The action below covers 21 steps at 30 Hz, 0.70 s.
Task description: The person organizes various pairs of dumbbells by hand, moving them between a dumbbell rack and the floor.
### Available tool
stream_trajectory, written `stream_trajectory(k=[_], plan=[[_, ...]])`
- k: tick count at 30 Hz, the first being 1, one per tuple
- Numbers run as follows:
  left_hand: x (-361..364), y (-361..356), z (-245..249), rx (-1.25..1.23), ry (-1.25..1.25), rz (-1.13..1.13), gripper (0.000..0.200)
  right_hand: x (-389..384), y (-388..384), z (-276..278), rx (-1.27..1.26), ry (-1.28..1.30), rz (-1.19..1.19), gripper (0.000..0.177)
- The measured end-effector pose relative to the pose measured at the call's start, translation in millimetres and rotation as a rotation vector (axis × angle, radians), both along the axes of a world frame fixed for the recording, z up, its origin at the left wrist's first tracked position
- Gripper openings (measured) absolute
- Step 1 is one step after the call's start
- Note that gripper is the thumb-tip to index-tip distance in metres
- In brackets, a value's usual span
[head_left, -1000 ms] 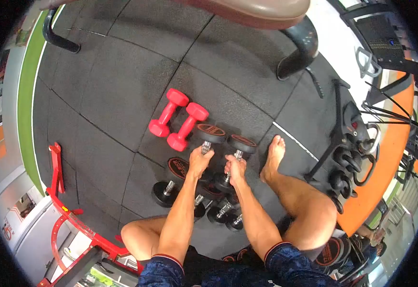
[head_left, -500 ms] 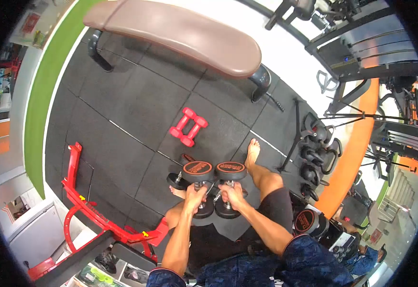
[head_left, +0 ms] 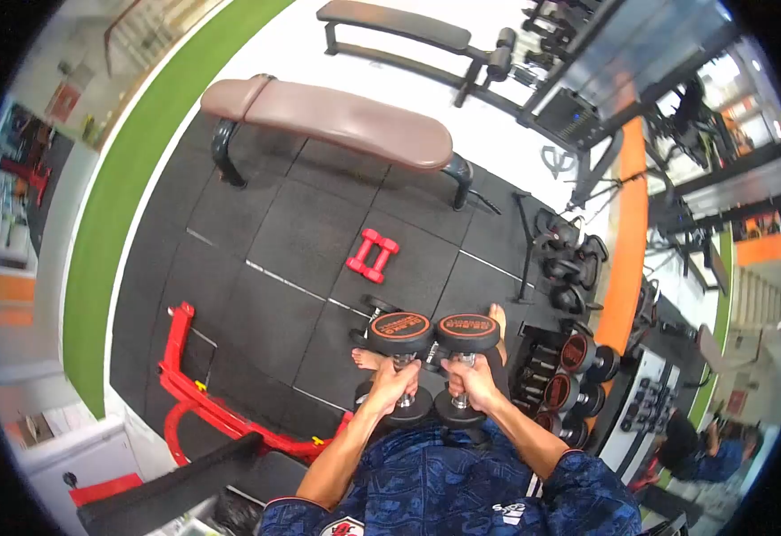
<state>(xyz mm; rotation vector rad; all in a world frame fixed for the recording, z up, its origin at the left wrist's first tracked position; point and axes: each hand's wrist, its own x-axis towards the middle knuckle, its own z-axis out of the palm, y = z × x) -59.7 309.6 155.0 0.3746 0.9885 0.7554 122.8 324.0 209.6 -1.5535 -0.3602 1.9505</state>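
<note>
Side by side in front of my torso are two upright black dumbbells with orange lettering on their top ends. My left hand point(head_left: 393, 386) wraps round the metal handle of the left dumbbell point(head_left: 400, 329). The handle of the right dumbbell point(head_left: 468, 330) is in my right hand point(head_left: 473, 377). Their top heads nearly touch. On the floor beyond lies a pair of small red dumbbells point(head_left: 373, 255). Another black dumbbell point(head_left: 378, 306) is on the floor by my bare foot, partly hidden by the left dumbbell.
A brown padded bench point(head_left: 346, 121) stands ahead. A red metal frame point(head_left: 230, 420) is at the left. Kettlebells point(head_left: 562, 268) and a rack with dumbbells point(head_left: 576, 393) line the right side. A person point(head_left: 708, 456) is at the far lower right.
The view has tilted and shifted, showing more of my shirt and a second bench. Both hands and the held dumbbells sit closer to my torso, farther right in view.
</note>
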Motion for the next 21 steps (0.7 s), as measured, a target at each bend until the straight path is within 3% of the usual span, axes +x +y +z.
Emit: stream_trajectory(k=[6,9,12,15,16,19,21], plan=[[7.5,-26.6,58.3,0.028,-0.082,-0.18,0.007,12.2,-71.6,41.7,0.129,0.082,-0.164,0.021],[28.7,-42.1,64.8,0.029,-0.23,-0.249,0.005,31.6,-106.0,54.0,0.186,0.067,-0.244,0.022],[60.7,-60.6,75.6,0.056,-0.165,-0.424,0.011,64.9,-155.5,45.9,0.242,0.008,-0.278,0.02],[103.4,-86.6,87.3,0.121,-0.178,-0.608,0.022,96.4,-213.3,51.3,0.47,-0.042,-0.371,0.02],[117.1,-96.4,93.7,0.112,-0.189,-0.677,0.023,109.3,-236.1,56.7,0.4,-0.036,-0.399,0.018],[162.6,-148.1,98.7,0.189,-0.226,-0.843,0.028,142.4,-313.1,38.0,0.532,0.093,-0.548,0.022],[196.7,-171.3,101.3,0.314,-0.27,-0.938,0.033,167.0,-363.1,36.9,0.6,-0.091,-0.525,0.01]])
